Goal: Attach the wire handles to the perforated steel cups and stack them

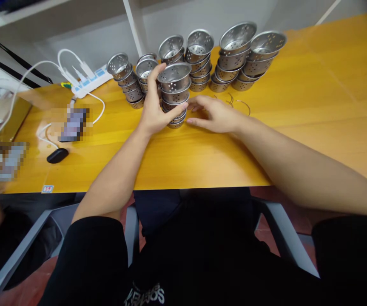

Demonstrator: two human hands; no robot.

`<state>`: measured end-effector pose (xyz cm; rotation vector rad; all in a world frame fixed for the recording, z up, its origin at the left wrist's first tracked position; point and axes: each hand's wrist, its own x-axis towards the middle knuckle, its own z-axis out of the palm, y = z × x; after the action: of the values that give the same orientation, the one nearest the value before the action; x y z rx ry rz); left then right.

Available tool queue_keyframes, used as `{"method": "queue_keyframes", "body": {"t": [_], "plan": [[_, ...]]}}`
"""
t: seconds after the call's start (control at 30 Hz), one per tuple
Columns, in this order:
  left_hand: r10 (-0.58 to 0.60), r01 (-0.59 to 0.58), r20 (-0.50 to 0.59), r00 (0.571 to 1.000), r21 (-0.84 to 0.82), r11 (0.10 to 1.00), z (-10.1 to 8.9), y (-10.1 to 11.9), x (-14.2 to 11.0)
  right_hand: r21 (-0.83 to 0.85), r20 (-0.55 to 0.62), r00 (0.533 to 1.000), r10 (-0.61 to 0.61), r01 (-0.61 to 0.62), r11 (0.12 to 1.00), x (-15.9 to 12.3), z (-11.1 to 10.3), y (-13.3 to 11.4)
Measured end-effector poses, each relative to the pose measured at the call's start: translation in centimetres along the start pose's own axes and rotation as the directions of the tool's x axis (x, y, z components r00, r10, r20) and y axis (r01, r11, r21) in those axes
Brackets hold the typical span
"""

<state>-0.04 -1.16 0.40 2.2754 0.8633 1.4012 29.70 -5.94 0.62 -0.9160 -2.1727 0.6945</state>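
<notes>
A stack of perforated metal cups point(174, 80) stands upright near the middle of the wooden table. My left hand point(154, 106) is wrapped round its left side, thumb across the front and a finger reaching up to the top rim. Some of this hand's fingers are hidden behind the stack. Just right of the lower cups is my right hand point(213, 114), its thumb and fingers apart with nothing between them. Beyond the hands, more stacks of the same cups stand in a row, among them a tall tilted stack point(234, 53) and a shorter one point(127, 80) on the left.
A white power strip point(92, 81) with plugged cables lies at the back left. Before it are a blurred phone point(74, 124) and a black oval object point(57, 155). Thin curved wires point(243, 105) rest behind my right wrist. Part of another person shows at the left edge.
</notes>
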Motion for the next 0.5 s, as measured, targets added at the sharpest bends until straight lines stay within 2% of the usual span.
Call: {"method": "queue_keyframes", "body": {"t": [0.23,0.37,0.5], "plan": [[-0.041,0.041,0.065,0.997,0.000,0.999,-2.9,-0.1,0.9,0.058,0.006,0.999,0.033,-0.033,0.998,-0.6,-0.6,0.6],[-0.064,0.065,0.152,0.986,-0.008,0.998,-4.6,-0.1,1.5,0.069,-0.002,0.998,0.061,-0.060,0.996,-0.8,-0.8,0.9],[-0.090,0.088,0.203,0.975,0.020,0.996,-6.4,0.6,0.7,0.081,0.000,0.998,0.061,-0.061,0.995,-0.9,-0.9,0.9]]}}
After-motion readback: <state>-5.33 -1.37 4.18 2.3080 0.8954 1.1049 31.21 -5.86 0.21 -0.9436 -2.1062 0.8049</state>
